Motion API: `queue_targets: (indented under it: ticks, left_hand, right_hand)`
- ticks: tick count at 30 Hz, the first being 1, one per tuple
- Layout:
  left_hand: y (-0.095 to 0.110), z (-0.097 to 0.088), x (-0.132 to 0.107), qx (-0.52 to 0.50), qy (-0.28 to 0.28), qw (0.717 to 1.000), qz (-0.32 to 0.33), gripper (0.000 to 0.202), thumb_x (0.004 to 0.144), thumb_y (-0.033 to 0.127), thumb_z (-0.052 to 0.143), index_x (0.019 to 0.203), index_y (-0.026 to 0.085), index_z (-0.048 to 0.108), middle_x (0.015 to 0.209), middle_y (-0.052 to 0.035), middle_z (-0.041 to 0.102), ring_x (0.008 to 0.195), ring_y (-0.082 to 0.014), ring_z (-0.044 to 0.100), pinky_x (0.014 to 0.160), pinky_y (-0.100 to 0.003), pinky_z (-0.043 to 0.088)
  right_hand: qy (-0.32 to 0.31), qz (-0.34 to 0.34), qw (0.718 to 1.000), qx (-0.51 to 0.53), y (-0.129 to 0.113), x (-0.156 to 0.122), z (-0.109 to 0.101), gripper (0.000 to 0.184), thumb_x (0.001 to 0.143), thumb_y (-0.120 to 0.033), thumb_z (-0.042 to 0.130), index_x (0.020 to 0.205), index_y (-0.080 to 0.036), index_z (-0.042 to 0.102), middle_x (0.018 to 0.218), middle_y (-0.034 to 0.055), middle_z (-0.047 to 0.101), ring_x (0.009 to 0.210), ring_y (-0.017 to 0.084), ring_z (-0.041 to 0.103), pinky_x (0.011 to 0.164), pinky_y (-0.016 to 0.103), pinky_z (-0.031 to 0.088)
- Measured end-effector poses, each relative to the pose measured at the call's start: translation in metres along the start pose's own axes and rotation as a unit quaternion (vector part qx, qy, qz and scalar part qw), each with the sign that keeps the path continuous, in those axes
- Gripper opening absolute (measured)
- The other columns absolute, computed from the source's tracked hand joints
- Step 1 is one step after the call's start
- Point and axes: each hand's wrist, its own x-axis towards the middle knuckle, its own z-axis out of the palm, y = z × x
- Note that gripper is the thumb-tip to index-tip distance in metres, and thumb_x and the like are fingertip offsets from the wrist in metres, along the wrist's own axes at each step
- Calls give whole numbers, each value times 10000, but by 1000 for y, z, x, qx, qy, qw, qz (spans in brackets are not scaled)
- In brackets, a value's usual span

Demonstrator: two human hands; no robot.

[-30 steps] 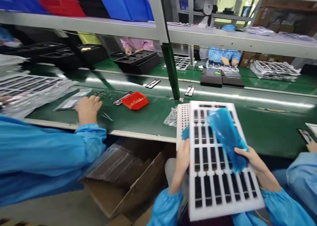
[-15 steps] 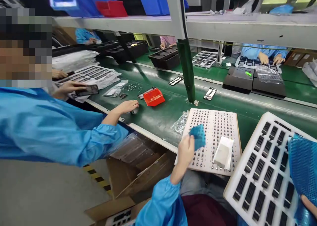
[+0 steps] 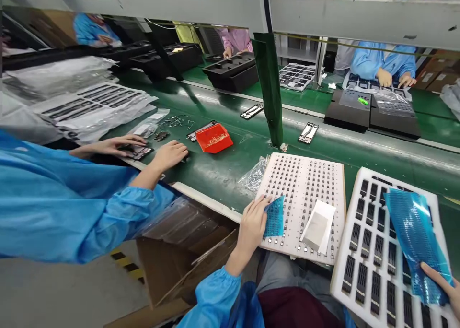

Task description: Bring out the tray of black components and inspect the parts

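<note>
My left hand (image 3: 251, 225) is closed on a small blue perforated sheet (image 3: 275, 217), at the left edge of a pale board (image 3: 304, 174). Rows of tiny metal parts cover that board. A pale block (image 3: 316, 231) lies on it atop a white paper (image 3: 328, 212). At the lower right, my right hand (image 3: 440, 282) grips a larger, shiny blue perforated sheet (image 3: 413, 227), its thumb on top and the other fingers mostly hidden. This sheet hangs over a white foam tray (image 3: 336, 282) with rows of black slotted parts and covers some of them.
On the left, a co-worker's hands (image 3: 167, 156) handle a phone part (image 3: 138, 151) near the bench edge. A red tray (image 3: 214, 138), loose screws (image 3: 176, 121) and a clear bag (image 3: 255, 174) lie on the green bench (image 3: 223, 174). A green-wrapped post (image 3: 268, 88) rises behind the board.
My left hand has brought the small blue sheet down and left, near the board's edge. The larger blue sheet now lies further left across the foam tray. The co-worker's phone part is lower.
</note>
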Motion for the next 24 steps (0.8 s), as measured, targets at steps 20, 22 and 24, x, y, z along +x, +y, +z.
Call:
queue_targets:
  ticks: [20,22,24]
  left_hand:
    - [-87,-34,29,-20,-39,999,-16,457,1127,353,363,1376,181,705,1446,-131,737,1376,-323,679,1177,-496,526]
    - [-91,-37,31,-21,-24,999,-39,437,1094,406,392,1281,189,723,1364,-131,774,1288,-325,718,1124,-482,557]
    - [-93,-41,35,-14,-1,996,-90,351,1033,463,449,1005,234,713,1055,-81,823,1032,-304,763,934,-422,613]
  right_hand:
    - [-100,-126,986,-43,-27,-41,78,633,608,-502,1028,1088,-184,764,1143,204,787,1058,436,778,839,453,716]
    - [-93,-148,983,-55,-26,-49,90,673,584,-541,1029,1087,-173,775,1130,183,791,1083,434,765,871,459,695]
    - [-71,-201,974,-73,-25,-55,97,787,583,-602,1012,1187,-167,757,1155,153,787,1119,427,746,942,481,660]
